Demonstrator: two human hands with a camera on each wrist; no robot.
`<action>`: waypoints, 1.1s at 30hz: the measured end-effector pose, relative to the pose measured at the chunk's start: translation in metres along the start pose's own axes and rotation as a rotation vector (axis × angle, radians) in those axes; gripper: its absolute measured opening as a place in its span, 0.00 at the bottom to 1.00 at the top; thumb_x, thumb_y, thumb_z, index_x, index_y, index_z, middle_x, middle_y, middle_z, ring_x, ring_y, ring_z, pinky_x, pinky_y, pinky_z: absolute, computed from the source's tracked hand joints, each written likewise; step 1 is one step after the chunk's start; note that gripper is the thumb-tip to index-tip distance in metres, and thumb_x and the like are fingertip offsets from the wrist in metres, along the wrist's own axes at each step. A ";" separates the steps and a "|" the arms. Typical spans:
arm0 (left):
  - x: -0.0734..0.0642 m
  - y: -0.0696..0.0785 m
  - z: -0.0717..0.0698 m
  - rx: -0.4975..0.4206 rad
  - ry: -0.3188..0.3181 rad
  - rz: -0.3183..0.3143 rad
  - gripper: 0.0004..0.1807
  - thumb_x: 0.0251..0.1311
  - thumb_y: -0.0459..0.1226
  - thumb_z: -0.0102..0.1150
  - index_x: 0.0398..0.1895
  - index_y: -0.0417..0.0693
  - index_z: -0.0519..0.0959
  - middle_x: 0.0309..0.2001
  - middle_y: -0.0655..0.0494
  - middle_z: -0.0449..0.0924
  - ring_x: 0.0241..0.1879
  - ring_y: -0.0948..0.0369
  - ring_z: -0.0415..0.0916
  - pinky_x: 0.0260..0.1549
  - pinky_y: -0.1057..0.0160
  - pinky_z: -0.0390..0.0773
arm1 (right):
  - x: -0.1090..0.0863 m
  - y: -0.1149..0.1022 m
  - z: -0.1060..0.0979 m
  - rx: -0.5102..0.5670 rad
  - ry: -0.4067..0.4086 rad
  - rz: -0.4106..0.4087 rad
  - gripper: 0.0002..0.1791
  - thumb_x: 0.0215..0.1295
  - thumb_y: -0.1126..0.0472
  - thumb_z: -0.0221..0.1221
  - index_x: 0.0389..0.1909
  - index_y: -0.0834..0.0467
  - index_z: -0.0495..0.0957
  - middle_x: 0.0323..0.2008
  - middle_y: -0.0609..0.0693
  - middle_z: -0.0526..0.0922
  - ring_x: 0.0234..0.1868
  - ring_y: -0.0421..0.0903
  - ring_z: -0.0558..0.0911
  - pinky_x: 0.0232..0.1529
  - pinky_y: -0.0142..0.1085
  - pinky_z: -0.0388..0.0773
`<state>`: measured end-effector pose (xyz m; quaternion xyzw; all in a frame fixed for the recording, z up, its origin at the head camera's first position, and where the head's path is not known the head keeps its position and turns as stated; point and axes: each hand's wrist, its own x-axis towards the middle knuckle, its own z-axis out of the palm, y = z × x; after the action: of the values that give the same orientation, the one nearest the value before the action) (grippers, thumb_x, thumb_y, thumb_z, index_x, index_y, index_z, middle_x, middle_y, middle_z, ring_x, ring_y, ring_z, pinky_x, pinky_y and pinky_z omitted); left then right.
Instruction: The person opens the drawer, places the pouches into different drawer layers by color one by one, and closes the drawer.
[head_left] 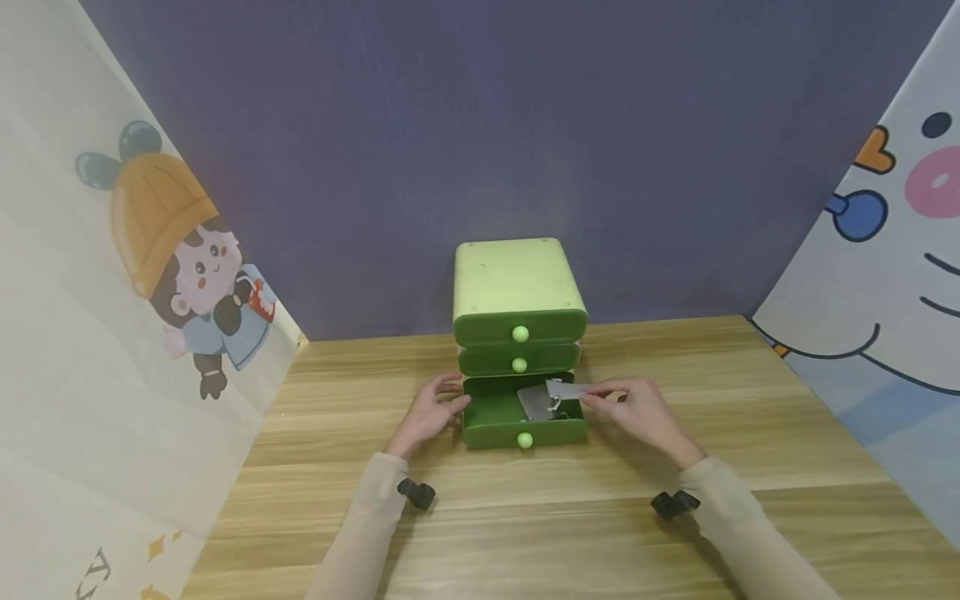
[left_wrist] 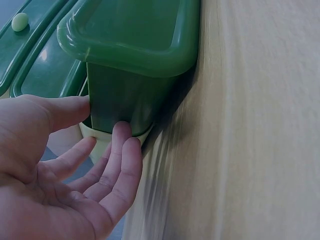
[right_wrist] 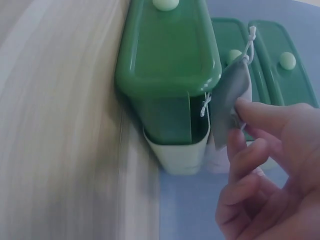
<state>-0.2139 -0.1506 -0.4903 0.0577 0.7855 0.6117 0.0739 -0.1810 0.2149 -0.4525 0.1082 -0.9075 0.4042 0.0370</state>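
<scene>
A small drawer cabinet (head_left: 517, 275) has its bottom drawer (head_left: 487, 437) pulled out. Between thumb and fingers, my right hand (head_left: 637, 412) pinches a grey drawstring pouch (right_wrist: 230, 100) at the drawer's right side, partly over its opening. White cord ends hang from the pouch in the right wrist view. Inside the drawer lies another flat grey piece (head_left: 535, 403), partly covered by the held pouch. My left hand (head_left: 429, 415) rests at the drawer's left side, its thumb against the drawer wall and its fingers loosely bent near the pale casing.
Above the open drawer are two closed green drawers (head_left: 555, 358) with round pale knobs. The cabinet stands on a wood-grain table (head_left: 540, 533), close to a dark blue back wall (head_left: 517, 125). Printed cartoon panels flank the table.
</scene>
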 end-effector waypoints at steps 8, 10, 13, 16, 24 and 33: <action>-0.002 0.000 0.002 0.000 0.006 0.002 0.31 0.72 0.32 0.65 0.75 0.37 0.70 0.66 0.31 0.76 0.48 0.49 0.86 0.40 0.57 0.91 | 0.011 -0.008 0.017 0.008 -0.078 0.034 0.14 0.68 0.51 0.72 0.49 0.53 0.92 0.47 0.57 0.93 0.16 0.39 0.71 0.15 0.31 0.68; -0.003 0.000 0.003 0.004 0.004 -0.003 0.30 0.72 0.32 0.64 0.75 0.38 0.70 0.66 0.31 0.76 0.49 0.48 0.86 0.40 0.57 0.91 | 0.014 -0.010 0.021 -0.005 -0.080 0.030 0.14 0.68 0.51 0.72 0.48 0.53 0.92 0.49 0.57 0.92 0.18 0.39 0.72 0.18 0.31 0.70; -0.004 -0.001 0.002 0.017 0.004 0.001 0.31 0.72 0.32 0.64 0.75 0.36 0.69 0.67 0.30 0.75 0.50 0.46 0.86 0.40 0.58 0.91 | 0.021 -0.011 0.028 -0.022 -0.075 0.013 0.13 0.67 0.50 0.73 0.46 0.52 0.93 0.46 0.55 0.93 0.18 0.39 0.70 0.19 0.31 0.69; -0.004 0.001 0.002 0.020 0.005 0.003 0.30 0.73 0.32 0.63 0.75 0.36 0.69 0.67 0.29 0.75 0.50 0.45 0.86 0.40 0.58 0.91 | 0.027 -0.012 0.034 -0.037 -0.074 -0.008 0.11 0.67 0.51 0.73 0.45 0.52 0.93 0.39 0.51 0.93 0.17 0.39 0.67 0.19 0.31 0.66; -0.004 0.000 0.002 0.011 0.005 0.002 0.31 0.72 0.32 0.64 0.76 0.37 0.69 0.67 0.31 0.76 0.48 0.48 0.86 0.41 0.57 0.91 | 0.029 -0.011 0.040 -0.058 -0.068 -0.014 0.09 0.68 0.55 0.72 0.44 0.54 0.93 0.43 0.53 0.94 0.28 0.40 0.77 0.30 0.31 0.73; -0.002 0.001 0.001 0.013 0.003 0.007 0.31 0.72 0.31 0.64 0.76 0.35 0.68 0.67 0.29 0.75 0.51 0.44 0.85 0.43 0.55 0.91 | 0.007 -0.028 0.027 0.076 0.120 -0.069 0.08 0.69 0.56 0.72 0.44 0.56 0.92 0.42 0.55 0.93 0.28 0.36 0.81 0.26 0.29 0.78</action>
<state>-0.2113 -0.1497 -0.4897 0.0600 0.7893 0.6070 0.0703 -0.1805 0.1754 -0.4488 0.1163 -0.8834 0.4425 0.1009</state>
